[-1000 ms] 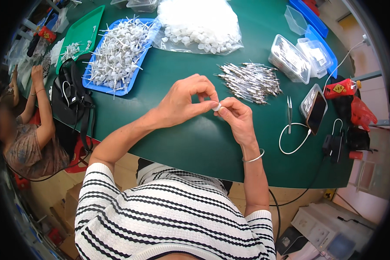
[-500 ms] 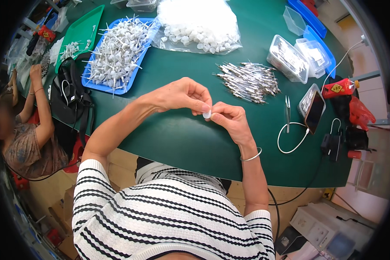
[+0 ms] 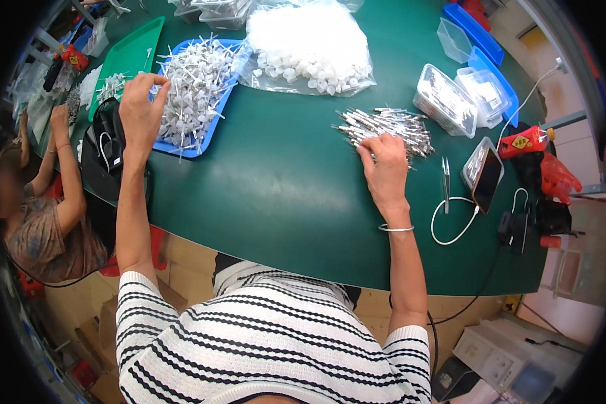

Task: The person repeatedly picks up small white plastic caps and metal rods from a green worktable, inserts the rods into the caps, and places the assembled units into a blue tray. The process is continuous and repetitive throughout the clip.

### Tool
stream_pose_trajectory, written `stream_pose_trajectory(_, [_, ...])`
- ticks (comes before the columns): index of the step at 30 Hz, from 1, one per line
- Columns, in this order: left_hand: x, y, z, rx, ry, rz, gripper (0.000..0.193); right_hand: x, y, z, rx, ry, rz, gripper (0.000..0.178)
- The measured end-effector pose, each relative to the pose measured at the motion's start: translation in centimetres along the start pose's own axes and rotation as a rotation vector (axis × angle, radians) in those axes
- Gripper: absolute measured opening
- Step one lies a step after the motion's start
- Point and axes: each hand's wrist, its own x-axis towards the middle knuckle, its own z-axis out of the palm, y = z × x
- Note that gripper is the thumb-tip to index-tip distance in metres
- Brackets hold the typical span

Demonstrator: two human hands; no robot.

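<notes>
Observed at left: left grip (image 3: 141, 114) over left edge of blue tray (image 3: 215, 116), thumb and index tips close together; cannot tell if anything held. In tray: white-capped pieces (image 3: 194, 94), stems pointing mixed ways. Rightward, on green tabletop (image 3: 283, 195): metallic rods (image 3: 384, 123) piled, long axes mostly crosswise, fanned. Right grip (image 3: 387, 170) at pile's near edge, fingers bent; cannot tell closure or hold.

The flat tabletop (image 3: 269, 195) is dark green across the centre. At upper left, whitish-grey stemmed pieces (image 3: 195, 84) fill a bright blue plastic tray (image 3: 212, 128). Slim metal rods (image 3: 390, 124), right of centre, are silvery; the knit top (image 3: 269, 337), bottom, is white, black-striped.
</notes>
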Motion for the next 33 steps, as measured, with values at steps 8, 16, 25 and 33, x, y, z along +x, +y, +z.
stream_pose_trajectory(8, [0.7, 5.8, 1.1, -0.272, 0.181, 0.030, 0.014, 0.1, -0.4, 0.2, -0.114, -0.054, -0.004, 0.008])
stream_pose_trajectory(16, [1.3, 12.8, 12.8, -0.367, -0.020, 0.163, 0.011, -0.3, -2.4, -1.6, 0.170, 0.091, 0.135, 0.007])
stream_pose_trajectory(25, [1.6, 12.6, 16.9, -0.318, -0.018, 0.188, 0.012, -1.8, -1.2, -1.6, 1.219, -0.025, 0.539, 0.012])
stream_pose_trajectory(33, [0.1, 13.4, 14.1, -0.549, -0.080, 0.079, 0.014, -2.1, -1.7, -1.3, 1.353, 0.001, 0.603, 0.017])
